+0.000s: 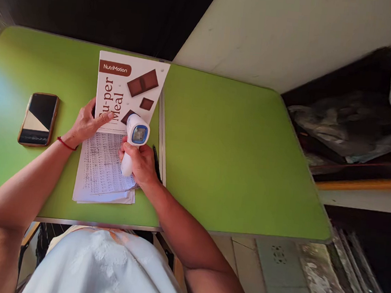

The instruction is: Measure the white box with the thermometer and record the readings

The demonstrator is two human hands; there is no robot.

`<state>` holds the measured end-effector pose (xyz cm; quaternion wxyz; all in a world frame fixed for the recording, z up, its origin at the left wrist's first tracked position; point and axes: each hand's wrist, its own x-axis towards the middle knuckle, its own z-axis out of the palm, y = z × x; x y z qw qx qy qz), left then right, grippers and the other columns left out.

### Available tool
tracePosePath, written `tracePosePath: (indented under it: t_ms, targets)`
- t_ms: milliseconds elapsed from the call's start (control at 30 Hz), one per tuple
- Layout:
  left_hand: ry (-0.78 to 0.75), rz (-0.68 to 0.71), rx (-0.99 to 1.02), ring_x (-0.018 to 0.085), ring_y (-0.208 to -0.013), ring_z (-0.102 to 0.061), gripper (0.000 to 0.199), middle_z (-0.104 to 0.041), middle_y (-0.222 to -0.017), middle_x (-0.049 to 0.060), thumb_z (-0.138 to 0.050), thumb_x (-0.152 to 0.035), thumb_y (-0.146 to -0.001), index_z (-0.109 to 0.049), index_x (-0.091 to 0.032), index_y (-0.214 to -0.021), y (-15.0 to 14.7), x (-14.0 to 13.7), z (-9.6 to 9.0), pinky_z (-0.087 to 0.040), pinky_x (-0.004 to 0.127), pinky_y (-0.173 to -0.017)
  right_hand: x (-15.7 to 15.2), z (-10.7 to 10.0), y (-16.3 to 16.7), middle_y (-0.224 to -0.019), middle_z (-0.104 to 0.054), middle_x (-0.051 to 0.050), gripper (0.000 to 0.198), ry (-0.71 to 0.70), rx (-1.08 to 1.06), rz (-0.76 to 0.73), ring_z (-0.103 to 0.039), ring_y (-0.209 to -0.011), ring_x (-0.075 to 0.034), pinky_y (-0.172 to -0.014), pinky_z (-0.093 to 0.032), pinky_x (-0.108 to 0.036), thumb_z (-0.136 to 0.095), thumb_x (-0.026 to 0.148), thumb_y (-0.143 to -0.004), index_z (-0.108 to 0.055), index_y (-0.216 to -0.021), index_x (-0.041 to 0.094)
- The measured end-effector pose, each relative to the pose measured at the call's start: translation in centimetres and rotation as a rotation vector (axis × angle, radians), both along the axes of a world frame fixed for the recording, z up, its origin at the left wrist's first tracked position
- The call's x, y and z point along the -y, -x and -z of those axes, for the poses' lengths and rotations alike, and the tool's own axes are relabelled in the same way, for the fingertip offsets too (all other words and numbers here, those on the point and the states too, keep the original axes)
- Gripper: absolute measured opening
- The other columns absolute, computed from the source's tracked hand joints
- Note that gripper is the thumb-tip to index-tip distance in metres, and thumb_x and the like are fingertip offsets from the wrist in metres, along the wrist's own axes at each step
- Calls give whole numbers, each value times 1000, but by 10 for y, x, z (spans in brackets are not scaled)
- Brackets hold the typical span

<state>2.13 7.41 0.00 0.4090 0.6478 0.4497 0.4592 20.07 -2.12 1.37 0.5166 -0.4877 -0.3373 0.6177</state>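
Observation:
My left hand [88,120] grips the lower left edge of a white and brown box [119,75] printed "NutriMotion" and "Meal" with chocolate pieces. Its thumb lies across the front; the other fingers are hidden behind. In my right hand [140,161] is a white infrared thermometer [136,124] with a blue-rimmed screen facing me, its handle wrapped by my fingers. The thermometer's head overlaps the box's lower right corner; whether they touch I cannot tell. Below the box, handwritten paper sheets [90,177] lie stacked on the table. A dark pen [156,161] rests just right of my right hand.
A smartphone [38,119] in a brown case lies on the green folding table [236,160], left of my left hand. A metal seam runs across the tabletop right of the pen. Beyond the right edge stands a dark shelf with plastic bags [344,129]. A wall rises behind.

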Motion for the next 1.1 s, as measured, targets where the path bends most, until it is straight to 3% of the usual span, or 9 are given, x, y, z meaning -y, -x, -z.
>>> tracePosePath:
  t_ms: [500,1100]
  targets:
    - [-8,13,14,38,-114,-75,67,-80,-120,12,-81,-78,-80,-70,-22,-116,3,0,4,-60,56,-100,4,0,1,-58,-53,6,25,-13,2,-6,-47,-54,-12,-54,-37,-30,-75,43,-67,-60,-73,24]
    - [11,35,19,37,-112,-75,60,-80,-116,13,-83,-72,-82,-70,-23,-115,6,-1,6,-62,54,-94,5,1,1,-58,-53,6,26,10,0,-4,-46,-54,-12,-53,-37,-29,-76,43,-66,-60,-76,24]
